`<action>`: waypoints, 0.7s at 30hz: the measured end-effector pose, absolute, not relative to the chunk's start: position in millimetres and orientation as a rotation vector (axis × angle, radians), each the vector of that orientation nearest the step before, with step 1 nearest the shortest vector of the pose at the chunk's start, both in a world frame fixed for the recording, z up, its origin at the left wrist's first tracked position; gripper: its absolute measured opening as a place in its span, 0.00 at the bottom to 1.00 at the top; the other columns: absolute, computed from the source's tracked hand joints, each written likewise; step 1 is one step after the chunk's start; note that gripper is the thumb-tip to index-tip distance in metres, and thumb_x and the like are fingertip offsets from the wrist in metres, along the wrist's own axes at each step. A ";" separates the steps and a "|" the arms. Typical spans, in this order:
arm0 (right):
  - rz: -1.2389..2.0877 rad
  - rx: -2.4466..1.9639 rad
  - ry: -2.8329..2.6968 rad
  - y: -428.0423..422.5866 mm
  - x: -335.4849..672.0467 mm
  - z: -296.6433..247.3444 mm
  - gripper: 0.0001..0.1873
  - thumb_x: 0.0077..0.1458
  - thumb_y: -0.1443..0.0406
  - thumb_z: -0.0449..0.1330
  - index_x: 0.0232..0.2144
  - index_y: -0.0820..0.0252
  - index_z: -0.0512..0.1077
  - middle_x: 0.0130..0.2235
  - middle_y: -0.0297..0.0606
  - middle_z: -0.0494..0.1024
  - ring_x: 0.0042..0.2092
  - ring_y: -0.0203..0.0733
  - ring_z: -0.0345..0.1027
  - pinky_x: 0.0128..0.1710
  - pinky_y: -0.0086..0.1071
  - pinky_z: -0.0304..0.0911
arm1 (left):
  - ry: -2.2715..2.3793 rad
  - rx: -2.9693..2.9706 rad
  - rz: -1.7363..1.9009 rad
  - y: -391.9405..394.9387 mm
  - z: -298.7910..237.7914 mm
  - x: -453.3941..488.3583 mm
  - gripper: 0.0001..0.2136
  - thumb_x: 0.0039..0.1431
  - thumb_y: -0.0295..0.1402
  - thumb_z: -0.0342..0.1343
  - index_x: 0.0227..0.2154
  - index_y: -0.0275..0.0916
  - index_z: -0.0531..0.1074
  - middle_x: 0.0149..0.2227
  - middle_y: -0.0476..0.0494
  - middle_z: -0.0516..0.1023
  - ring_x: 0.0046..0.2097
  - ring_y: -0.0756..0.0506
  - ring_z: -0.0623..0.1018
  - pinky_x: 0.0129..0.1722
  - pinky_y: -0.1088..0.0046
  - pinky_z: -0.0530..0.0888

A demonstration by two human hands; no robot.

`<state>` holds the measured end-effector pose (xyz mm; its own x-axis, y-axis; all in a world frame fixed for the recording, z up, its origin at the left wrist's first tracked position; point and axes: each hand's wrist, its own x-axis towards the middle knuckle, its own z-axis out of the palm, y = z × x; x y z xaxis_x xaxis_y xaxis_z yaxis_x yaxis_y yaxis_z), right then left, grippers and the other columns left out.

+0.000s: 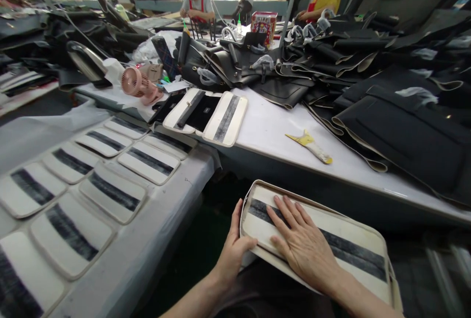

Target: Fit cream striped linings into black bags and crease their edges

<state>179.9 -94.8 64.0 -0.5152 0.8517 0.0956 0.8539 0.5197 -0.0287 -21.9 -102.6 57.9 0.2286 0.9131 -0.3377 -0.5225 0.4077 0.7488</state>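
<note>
A cream rounded panel with a dark stripe down its middle lies across my lap, below the table's front edge. My right hand rests flat on its upper surface, fingers stretched out and spread. My left hand grips the panel's left edge, thumb on top and fingers curled under it.
Several more striped cream panels lie in rows on the grey bench at left, others on the white table. A yellow-stained scraper lies ahead. Black leather pieces pile at right, a pink fan at back. Other people work beyond.
</note>
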 end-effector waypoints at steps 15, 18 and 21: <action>0.126 -1.460 -2.506 -85.2 166.0 65.3 0.30 0.64 0.56 0.52 0.64 0.62 0.58 0.70 0.38 0.47 0.69 0.48 0.41 0.67 0.47 0.43 | 1.478 1.457 0.738 -55.3 78.3 -46.5 0.18 0.58 0.42 0.59 0.48 0.39 0.72 0.44 0.41 0.79 0.40 0.43 0.78 0.39 0.70 0.74; 0.109 -1.465 -2.498 -85.5 164.2 63.7 0.33 0.63 0.54 0.53 0.65 0.61 0.55 0.70 0.40 0.46 0.70 0.53 0.36 0.67 0.52 0.38 | 1.567 1.687 0.651 -40.8 83.3 -46.6 0.10 0.60 0.40 0.56 0.37 0.39 0.76 0.34 0.44 0.80 0.33 0.46 0.77 0.33 0.73 0.71; 0.122 -1.459 -2.517 -85.4 162.6 61.5 0.34 0.64 0.54 0.53 0.68 0.56 0.50 0.70 0.41 0.45 0.70 0.53 0.36 0.67 0.53 0.38 | 1.583 1.863 0.642 -37.8 85.1 -46.1 0.10 0.63 0.35 0.53 0.34 0.39 0.77 0.31 0.45 0.78 0.33 0.47 0.76 0.33 0.74 0.68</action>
<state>162.6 -85.4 61.5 -0.4782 0.8643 0.1561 0.8452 0.5012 -0.1857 -46.1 -37.8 85.1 0.1699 0.9852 -0.0207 0.6924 -0.1044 0.7139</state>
